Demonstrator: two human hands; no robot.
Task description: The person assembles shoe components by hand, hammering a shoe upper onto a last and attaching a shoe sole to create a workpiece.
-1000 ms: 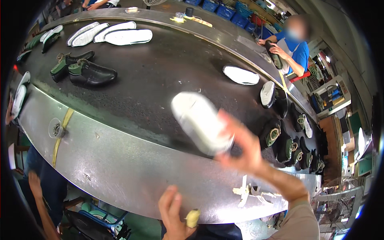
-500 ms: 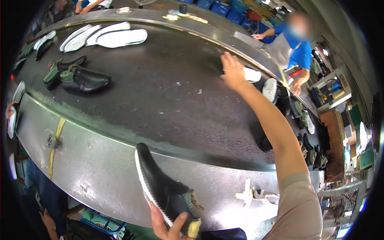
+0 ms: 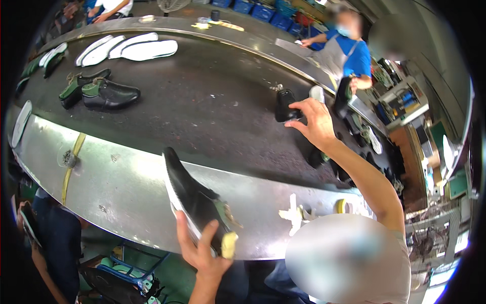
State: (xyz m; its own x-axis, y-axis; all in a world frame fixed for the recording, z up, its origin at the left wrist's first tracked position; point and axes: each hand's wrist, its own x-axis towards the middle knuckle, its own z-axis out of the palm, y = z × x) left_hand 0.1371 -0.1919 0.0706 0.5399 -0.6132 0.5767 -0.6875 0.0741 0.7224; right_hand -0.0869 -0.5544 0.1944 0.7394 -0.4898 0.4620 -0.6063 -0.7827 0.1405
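My left hand comes up from the lower edge and grips a black shoe with a white sole, tilted with its toe pointing up-left over the metal rim. A small yellow piece sits against my fingers. My right hand is stretched out over the dark conveyor belt, its fingers closed on a small black shoe that stands upright on the belt.
A pair of black shoes with green lasts and several white soles lie at the belt's far left. A co-worker in a blue shirt holds a black shoe. Several shoes crowd the right side. A tape roll rests on the metal rim.
My right hand held a white sole, reached across the belt without it, and now grips a black shoe nearer the middle. My left hand has lifted the black shoe higher.
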